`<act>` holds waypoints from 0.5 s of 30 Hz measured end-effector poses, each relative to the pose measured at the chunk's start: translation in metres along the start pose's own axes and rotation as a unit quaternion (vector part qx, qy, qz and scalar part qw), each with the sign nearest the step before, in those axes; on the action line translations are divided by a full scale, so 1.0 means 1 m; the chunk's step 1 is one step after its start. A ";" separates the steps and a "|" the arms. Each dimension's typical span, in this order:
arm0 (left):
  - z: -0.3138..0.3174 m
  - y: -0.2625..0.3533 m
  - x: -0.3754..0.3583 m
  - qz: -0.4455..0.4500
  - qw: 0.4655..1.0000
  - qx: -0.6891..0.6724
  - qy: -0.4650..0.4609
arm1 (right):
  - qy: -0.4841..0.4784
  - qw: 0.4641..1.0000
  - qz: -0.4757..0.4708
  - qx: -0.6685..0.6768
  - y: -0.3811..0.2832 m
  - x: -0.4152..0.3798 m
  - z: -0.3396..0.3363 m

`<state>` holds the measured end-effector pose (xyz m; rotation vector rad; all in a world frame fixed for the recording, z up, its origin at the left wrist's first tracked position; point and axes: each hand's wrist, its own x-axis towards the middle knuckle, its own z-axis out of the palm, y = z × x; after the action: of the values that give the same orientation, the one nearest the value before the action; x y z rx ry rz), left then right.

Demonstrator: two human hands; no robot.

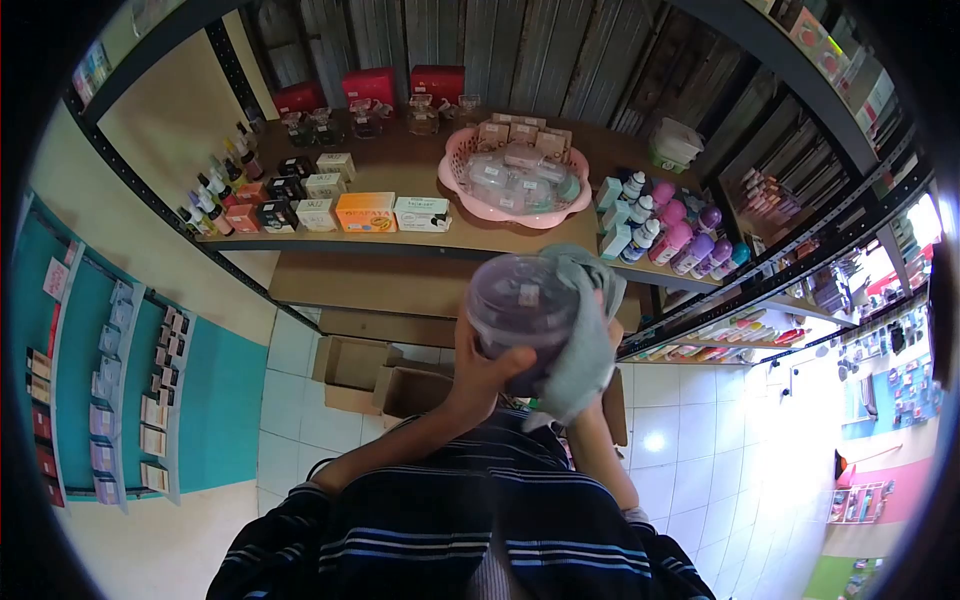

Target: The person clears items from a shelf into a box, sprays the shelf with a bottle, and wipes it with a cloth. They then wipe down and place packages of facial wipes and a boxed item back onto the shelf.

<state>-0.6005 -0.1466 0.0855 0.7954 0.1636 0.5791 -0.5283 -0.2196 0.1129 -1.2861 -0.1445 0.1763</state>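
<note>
My left hand (484, 372) is wrapped round the lower left side of a round, see-through plastic tub (515, 305) with a lid and a small price sticker on top. The tub is held up in front of my chest, and its contents look dark and cannot be made out. A grey-green cloth (580, 350) hangs over its right side. Most of my right hand (611, 326) is behind that cloth, with its fingers closed on it against the tub.
Ahead is a brown shelf (400, 237) bearing a pink basket (465, 200) of packets, small soap boxes (366, 212), perfume bottles (422, 115), nail polish and colourful bottles (690, 252). Open cardboard boxes (355, 372) lie on the tiled floor below. Teal wall racks stand left.
</note>
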 end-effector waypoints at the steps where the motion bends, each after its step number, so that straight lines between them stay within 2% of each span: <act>1: -0.001 0.000 0.000 0.000 1.000 0.000 0.000 | 0.013 0.999 0.023 0.018 0.000 -0.002 0.000; 3: -0.001 0.004 0.001 -0.015 1.000 -0.001 -0.018 | -0.047 0.997 -0.054 -0.014 0.009 -0.008 -0.011; 5: -0.001 0.004 0.000 -0.025 0.999 -0.003 -0.024 | -0.054 0.996 -0.076 -0.012 0.005 -0.011 -0.012; 8: -0.003 0.001 0.003 -0.046 0.997 -0.029 -0.046 | -0.014 0.995 -0.101 -0.008 -0.003 -0.008 -0.014; 10: -0.004 -0.001 0.004 -0.056 0.995 -0.053 -0.057 | 0.054 0.995 -0.045 0.069 -0.027 0.003 -0.008; 13: 0.000 0.002 0.003 -0.080 0.995 0.010 -0.066 | 0.043 0.992 -0.084 0.079 -0.044 0.020 -0.021; 14: 0.007 0.008 0.004 -0.050 0.992 0.070 -0.095 | 0.044 0.992 -0.085 0.079 -0.051 0.026 -0.026; 15: 0.011 0.012 0.005 -0.021 0.984 0.130 -0.123 | 0.038 0.990 -0.126 0.052 -0.057 0.032 -0.032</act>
<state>-0.5974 -0.1437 0.1021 1.1065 0.0278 0.4203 -0.4879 -0.2587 0.1586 -1.1565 -0.2291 -0.0812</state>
